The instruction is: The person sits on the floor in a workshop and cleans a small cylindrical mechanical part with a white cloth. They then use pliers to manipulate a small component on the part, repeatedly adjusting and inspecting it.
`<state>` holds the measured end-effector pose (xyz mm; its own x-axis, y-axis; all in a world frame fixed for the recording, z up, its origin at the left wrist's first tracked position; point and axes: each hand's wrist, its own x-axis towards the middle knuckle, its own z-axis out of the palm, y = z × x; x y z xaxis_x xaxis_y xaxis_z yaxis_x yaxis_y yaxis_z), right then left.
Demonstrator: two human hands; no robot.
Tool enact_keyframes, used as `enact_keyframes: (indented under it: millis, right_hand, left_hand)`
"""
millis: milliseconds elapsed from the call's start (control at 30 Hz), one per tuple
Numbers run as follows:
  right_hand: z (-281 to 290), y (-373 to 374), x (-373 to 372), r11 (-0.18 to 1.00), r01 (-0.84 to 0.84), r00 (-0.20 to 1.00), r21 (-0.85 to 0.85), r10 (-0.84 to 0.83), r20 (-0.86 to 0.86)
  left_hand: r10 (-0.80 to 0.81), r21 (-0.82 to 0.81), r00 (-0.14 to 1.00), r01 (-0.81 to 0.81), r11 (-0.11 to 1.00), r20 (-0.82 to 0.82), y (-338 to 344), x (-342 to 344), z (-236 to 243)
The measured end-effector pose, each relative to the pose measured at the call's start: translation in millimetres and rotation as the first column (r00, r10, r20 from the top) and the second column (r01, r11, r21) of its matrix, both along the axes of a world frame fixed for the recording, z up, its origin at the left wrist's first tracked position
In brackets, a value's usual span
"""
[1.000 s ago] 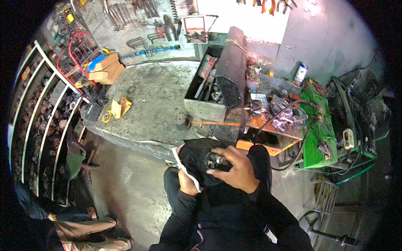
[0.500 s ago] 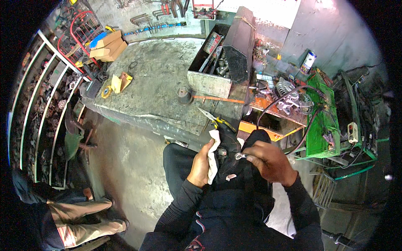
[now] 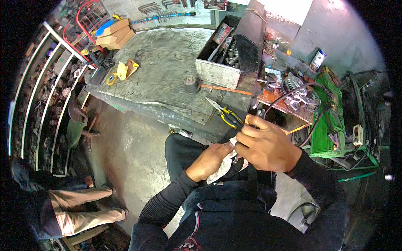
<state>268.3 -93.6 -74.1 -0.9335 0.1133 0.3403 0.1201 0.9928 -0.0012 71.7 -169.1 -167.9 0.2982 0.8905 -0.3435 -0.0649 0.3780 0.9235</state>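
Fingers (image 3: 250, 141) of the right hand (image 3: 274, 146) are curled in narrow, right up by the left hand (image 3: 207, 161), which has a crumpled white cloth (image 3: 220, 170) pinched, just below center frame over the lap. Can't tell what the right one's gripping, if anything, since the knuckles cover it. Looks mid-job to me: cloth in use, both hands busy, so I'd say handwork's left. How much is done, no clue, any part in there is hidden. Yellow-and-black needle-nose pliers (image 3: 221, 108) lie just above the hands, not in use. Farther up on the workbench (image 3: 167, 62) there's a dark cylindrical part (image 3: 191, 84), then an open metal toolbox (image 3: 217, 74) upper center. Alternator housing (image 3: 295, 88) sits toward the upper right, green crate (image 3: 322, 136) right of that.
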Motion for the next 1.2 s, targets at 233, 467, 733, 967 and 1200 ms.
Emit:
enact_keyframes:
  millis: [233, 467, 733, 967, 1200]
  right_hand:
    - [-113, -43, 4, 0.055, 0.103, 0.754, -0.993, -0.655, 0.042]
    - [-117, -63, 3, -0.037, -0.015, 0.629, -0.999, -0.777, 0.019]
    - [-46, -28, 37, 0.82, 0.437, 0.851, -0.368, -0.51, -0.125]
    - [-1, -1, 4, 0.986, 0.08, 0.995, 0.148, -0.071, -0.068]
    - [-1, -4, -14, 0.971, 0.007, 0.993, 0.238, -0.035, 0.114]
  left_hand:
    - [0.335, 0.1, 0.915, -0.364, 0.926, 0.227, 7, 14, -6]
    - [0.476, 0.401, 0.872, -0.479, 0.781, 0.114, 16, 36, -15]
    - [0.357, 0.271, 0.931, -0.327, 0.906, -0.072, 23, 9, -8]
    - [-0.043, 0.139, 0.953, 0.088, 0.986, -0.3, 23, -5, 23]
    - [-0.079, 0.19, 0.946, 0.144, 0.971, -0.316, 18, -12, -4]
